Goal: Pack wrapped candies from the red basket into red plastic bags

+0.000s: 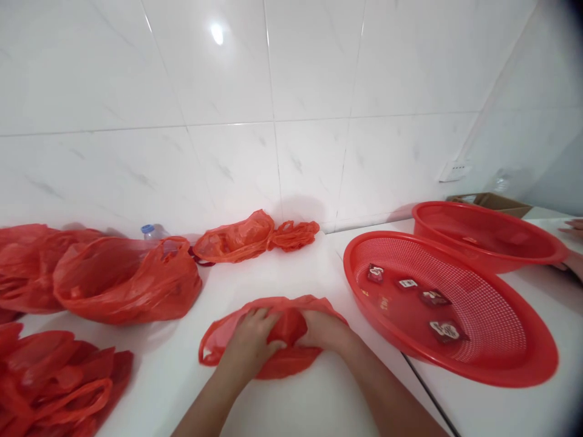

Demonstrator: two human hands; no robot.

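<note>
A thin red plastic bag (291, 364) lies spread on the white table in front of me, its mouth facing up. On its left side my left hand (257, 334) grips the plastic, thumb toward the middle and fingers reaching over the far part. From the right, my right hand (323, 331) has hold of the bag too, its fingertips partly hidden in the folds. A dark red hollow shows between the two hands; I cannot make out whether anything lies in it.
To the right, a red mesh basket (501, 364) holds several small dark red packets (446, 331). Behind it stands a red basin (492, 264), with another person's hand (571, 261) at its edge. Red bags (127, 285) fill the left; a blue-capped bottle (148, 230) stands behind.
</note>
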